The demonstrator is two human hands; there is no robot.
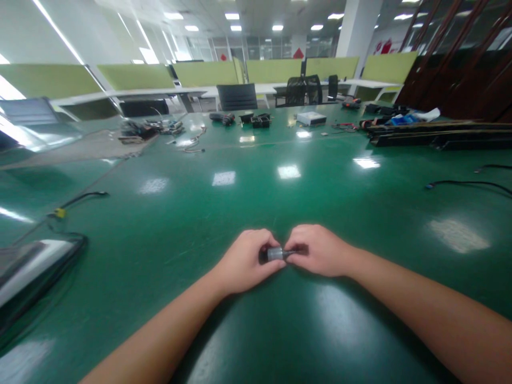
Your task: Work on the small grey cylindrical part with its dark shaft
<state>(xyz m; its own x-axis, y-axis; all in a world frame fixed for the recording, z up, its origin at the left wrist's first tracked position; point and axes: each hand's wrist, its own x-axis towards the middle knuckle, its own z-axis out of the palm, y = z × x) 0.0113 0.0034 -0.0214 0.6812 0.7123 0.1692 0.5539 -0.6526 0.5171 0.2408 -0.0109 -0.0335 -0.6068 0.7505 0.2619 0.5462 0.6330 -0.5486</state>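
Note:
Just above the green table top, a small dark cylindrical object with a grey metallic band lies level between both hands. My left hand is closed around its left end, thumb below and fingers above. At its narrow right end, my right hand pinches the thin dark tip between thumb and fingers. Both hands are close together, their fingertips almost touching. The fingers partly cover the object, and blur hides its details.
A device with black cables is at the left edge. Cables lie at the right. Further back are long black strips, a silver box, black parts and a pile of wires.

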